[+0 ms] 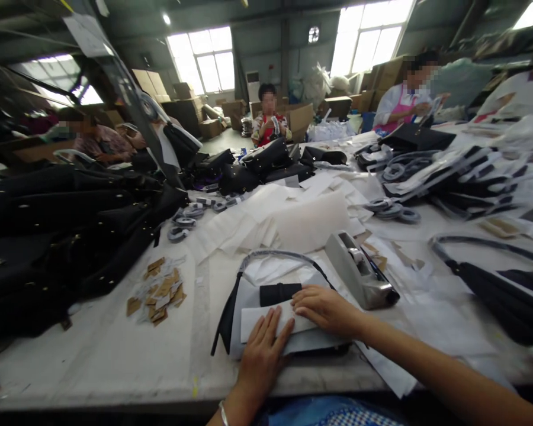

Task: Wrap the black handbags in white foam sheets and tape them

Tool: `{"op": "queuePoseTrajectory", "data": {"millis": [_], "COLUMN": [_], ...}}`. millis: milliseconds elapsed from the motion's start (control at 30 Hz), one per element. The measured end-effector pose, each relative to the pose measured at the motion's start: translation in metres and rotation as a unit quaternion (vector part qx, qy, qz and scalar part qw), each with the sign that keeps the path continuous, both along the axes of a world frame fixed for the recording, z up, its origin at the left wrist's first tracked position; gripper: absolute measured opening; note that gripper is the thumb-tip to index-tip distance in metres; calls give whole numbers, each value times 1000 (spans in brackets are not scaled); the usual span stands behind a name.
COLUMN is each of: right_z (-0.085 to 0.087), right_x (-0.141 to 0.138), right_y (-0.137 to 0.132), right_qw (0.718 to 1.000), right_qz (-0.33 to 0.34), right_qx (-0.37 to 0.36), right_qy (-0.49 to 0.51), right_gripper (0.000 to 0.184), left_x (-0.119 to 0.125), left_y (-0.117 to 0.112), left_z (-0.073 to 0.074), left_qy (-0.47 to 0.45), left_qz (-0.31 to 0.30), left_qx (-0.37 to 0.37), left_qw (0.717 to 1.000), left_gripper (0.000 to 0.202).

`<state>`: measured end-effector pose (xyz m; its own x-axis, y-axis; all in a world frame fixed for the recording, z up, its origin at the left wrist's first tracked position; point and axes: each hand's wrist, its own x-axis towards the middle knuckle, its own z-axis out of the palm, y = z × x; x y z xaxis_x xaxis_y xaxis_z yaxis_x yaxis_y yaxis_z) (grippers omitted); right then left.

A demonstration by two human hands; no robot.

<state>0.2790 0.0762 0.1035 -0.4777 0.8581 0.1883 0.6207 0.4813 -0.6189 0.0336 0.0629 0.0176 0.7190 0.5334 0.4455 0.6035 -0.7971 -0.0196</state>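
A dark handbag (224,319) lies in front of me, its wrapped handle (284,253) arching away from me. Pale sheet material covers the face of the bag, and a folded strip of white paper (253,319) rests on that. My left hand (266,343) lies flat on the paper strip with its fingers stretched out. My right hand (322,307) presses on the strip's right part, fingers extended, near a black strap piece (273,293). Nothing is gripped in either hand. A grey tape dispenser (355,272) stands just beyond my right hand.
Small brown tags (160,293) lie in a heap at left. Dark bags (71,236) are piled behind them. Thin white sheets (311,222) spread across the middle, near wrapped coils (182,225). Another bag (501,290) lies at right. Several people sit around the table (102,361).
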Motion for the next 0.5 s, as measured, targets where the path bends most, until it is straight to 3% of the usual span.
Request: {"op": "queuePoseTrajectory", "data": {"millis": [100,233,400,500], "right_z": [16,31,43,40], "right_x": [0,-17,-75,-121], "right_y": [35,105,203,236], "right_qw": [999,998,995,991], "right_qz": [-26,-21,35,69], "right_qx": [40,63,61,51], "right_qy": [12,-20,-78,-107], "right_gripper": [27,28,32,31], "left_x": [2,2,9,24], "left_y": [0,3,10,13], "left_z": [-2,-6,-18,-34], "left_qy": [-17,-44,-95,-206], "left_qz": [8,8,22,71], "left_qx": [16,51,142,186], "left_qw": [1000,998,985,958], "left_gripper": [65,56,44,36]}}
